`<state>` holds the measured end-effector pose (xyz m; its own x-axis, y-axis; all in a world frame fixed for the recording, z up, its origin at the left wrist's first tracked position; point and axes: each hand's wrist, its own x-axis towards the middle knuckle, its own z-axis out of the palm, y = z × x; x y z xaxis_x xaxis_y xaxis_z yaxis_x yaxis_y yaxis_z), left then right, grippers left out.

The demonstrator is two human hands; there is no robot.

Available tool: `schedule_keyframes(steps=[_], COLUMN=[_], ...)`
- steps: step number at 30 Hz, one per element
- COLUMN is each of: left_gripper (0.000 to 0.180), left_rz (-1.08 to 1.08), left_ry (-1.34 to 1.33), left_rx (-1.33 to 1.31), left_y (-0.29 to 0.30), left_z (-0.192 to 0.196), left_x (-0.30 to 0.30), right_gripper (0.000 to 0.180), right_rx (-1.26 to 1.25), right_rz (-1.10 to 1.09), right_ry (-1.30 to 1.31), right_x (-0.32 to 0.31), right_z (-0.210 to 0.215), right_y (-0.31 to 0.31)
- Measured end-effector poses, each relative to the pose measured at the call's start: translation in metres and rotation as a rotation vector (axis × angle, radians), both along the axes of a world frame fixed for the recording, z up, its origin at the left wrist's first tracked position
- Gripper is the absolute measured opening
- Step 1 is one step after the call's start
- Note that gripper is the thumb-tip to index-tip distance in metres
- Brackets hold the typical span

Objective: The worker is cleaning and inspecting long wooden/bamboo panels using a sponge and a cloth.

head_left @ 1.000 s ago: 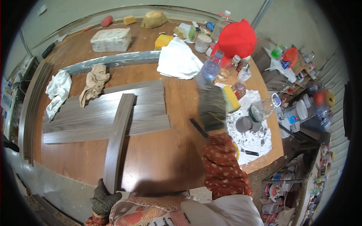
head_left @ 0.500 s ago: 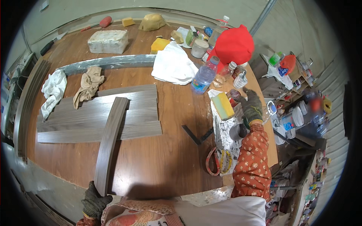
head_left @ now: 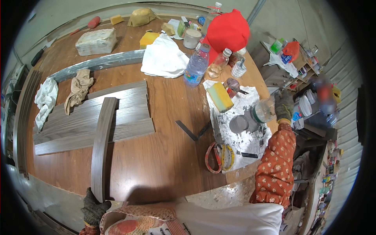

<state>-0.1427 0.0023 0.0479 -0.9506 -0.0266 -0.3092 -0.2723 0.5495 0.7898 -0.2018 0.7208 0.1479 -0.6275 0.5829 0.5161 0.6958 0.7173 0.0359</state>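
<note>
My left hand (head_left: pixel 94 209), in a dark knitted glove, is closed round the near end of a narrow grey wood-grain strip (head_left: pixel 102 147). The strip lies across several wide grey planks (head_left: pixel 131 107) and sticks out over the table's front edge. My right hand (head_left: pixel 284 105), gloved too, is closed on a clear plastic container (head_left: pixel 263 111) with a dark rim, held tipped on its side at the table's right edge. Beside it, a round grey piece (head_left: pixel 239 124) sits on a stained white sheet (head_left: pixel 254 137). A yellow-and-pale sponge (head_left: pixel 220 97) lies on the sheet's far left.
Scissors (head_left: pixel 219 157) and a black angled tool (head_left: pixel 192 131) lie nearer me. A water bottle (head_left: pixel 196 65), white cloth (head_left: pixel 164 58) and red cap (head_left: pixel 229 31) stand farther off. Rags (head_left: pixel 79 89) lie at left, before a wrapped block (head_left: pixel 96 42). Shelves (head_left: pixel 309 74) rise at right.
My right hand has moved right, away from the small bottles, and the clear container now shows in it. More of the white sheet is uncovered. My left hand keeps its hold; the view has shifted.
</note>
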Motion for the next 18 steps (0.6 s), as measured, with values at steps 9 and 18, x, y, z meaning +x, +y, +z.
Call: schedule_keyframes(steps=[9,18], left_gripper=[0.063,0.056], left_rz=[0.075,0.123], left_ry=[-0.064,-0.045], left_rx=[0.082,0.225], left_y=[0.003,0.000], left_z=[-0.005,-0.012], left_x=[0.005,0.007], right_gripper=[0.038,0.046], right_rx=[-0.336,-0.318], right_rz=[0.356,0.429], right_ry=[0.266,0.198], right_x=[0.039,0.029], right_z=[0.040,0.007], right_y=[-0.083,-0.112])
